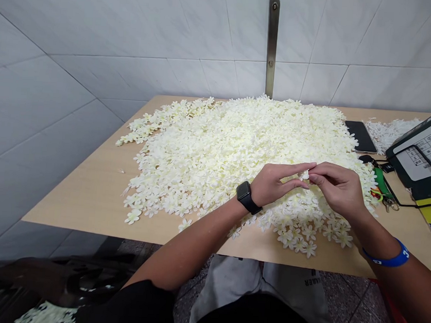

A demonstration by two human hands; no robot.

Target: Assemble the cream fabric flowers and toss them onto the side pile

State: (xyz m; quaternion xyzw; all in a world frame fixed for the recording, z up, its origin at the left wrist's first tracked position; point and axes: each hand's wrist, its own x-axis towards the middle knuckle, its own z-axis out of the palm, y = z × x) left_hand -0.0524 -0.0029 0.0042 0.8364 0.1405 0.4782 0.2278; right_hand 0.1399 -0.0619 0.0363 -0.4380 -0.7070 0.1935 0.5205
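A big heap of small cream-white fabric flowers [216,152] covers most of the wooden table [89,193]. Above its near right part, my left hand [278,182] and my right hand [336,186] meet fingertip to fingertip. Both pinch one small white flower [304,175] between them. A black smartwatch [246,196] is on my left wrist and a blue band [390,257] on my right wrist.
A black phone [361,135] lies at the table's back right, beside a pile of white pieces [388,130]. A dark device with a printed panel [425,155], cables and a green object [382,184] sit at the right edge. More flowers lie in dark plastic [45,312] on the floor at left. Tiled walls enclose the table.
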